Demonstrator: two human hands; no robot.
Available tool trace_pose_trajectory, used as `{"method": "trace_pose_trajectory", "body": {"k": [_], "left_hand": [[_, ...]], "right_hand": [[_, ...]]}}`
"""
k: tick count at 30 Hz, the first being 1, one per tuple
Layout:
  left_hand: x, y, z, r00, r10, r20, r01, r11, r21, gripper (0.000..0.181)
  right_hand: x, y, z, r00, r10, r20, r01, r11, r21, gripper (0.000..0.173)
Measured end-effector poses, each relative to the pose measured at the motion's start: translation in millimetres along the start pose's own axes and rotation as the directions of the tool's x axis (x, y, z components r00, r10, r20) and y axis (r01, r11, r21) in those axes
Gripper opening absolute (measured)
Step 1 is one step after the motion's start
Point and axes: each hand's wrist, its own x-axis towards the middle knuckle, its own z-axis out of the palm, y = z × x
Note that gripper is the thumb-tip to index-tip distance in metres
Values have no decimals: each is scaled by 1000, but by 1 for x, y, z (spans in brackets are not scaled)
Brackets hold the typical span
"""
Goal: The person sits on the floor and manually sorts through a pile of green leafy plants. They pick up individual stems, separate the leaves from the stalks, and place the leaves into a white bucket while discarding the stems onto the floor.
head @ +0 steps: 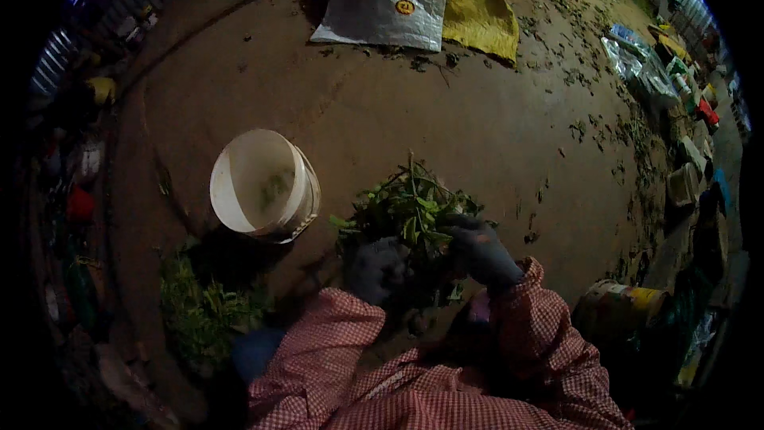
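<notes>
A bunch of leafy green stems (pixel 418 203) is in front of me, between my two hands. My left hand (pixel 376 269), in a grey glove, is curled at the near left side of the bunch and grips it; dark leaves hide part of its fingers. From the right, my right hand (pixel 482 251), gloved alike, has its fingers closed around the stems, with the fingertips lost among the leaves. A white plastic bucket (pixel 307 191) stands to the left of the bunch, tilted in view, with a few green bits showing inside.
Cut greenery (pixel 203 310) lies on the floor at my left. Ahead are a white woven sack (pixel 382 24) and a yellow sack (pixel 480 18). A paint-stained drum (pixel 621 304) sits to my right. Scattered leaves (pixel 632 137) and plastic bags (pixel 641 65) line the right side.
</notes>
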Motion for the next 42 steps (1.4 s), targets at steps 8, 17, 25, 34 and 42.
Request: {"method": "trace_pose_trajectory", "body": {"k": [8, 17, 25, 34, 42], "left_hand": [[14, -23, 17, 846, 533, -23, -371, 618, 693, 21], [3, -4, 27, 999, 21, 33, -19, 997, -69, 15], [2, -5, 14, 981, 193, 11, -164, 803, 572, 17], [17, -47, -7, 690, 663, 289, -482, 124, 867, 19], [5, -5, 21, 954, 260, -148, -102, 748, 656, 24]], "right_hand": [[-2, -17, 21, 975, -70, -213, 185, 790, 585, 32], [-31, -43, 34, 972, -69, -226, 79, 996, 33, 32], [-19, -31, 30, 955, -240, -172, 261, 959, 111, 42], [-16, -7, 34, 911, -337, 237, 412, 770, -488, 36], [7, 55, 12, 972, -24, 235, 127, 892, -434, 23]]}}
